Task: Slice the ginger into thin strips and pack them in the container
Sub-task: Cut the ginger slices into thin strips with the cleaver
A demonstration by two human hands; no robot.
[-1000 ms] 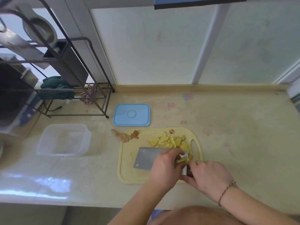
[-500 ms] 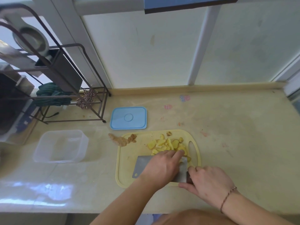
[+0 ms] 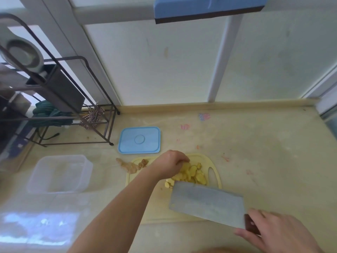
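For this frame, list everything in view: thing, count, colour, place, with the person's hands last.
cutting board: one, pale yellow, counter centre.
ginger slices: a pile, yellow, on the board.
ginger peel: a clump, brown, board's far left corner.
lid: one, blue, behind the board.
container: one, clear, left of the board.
rack: one, dark metal, far left.
cleaver: one, grey, above the board.
left hand: on the slices.
right hand: grips the cleaver.
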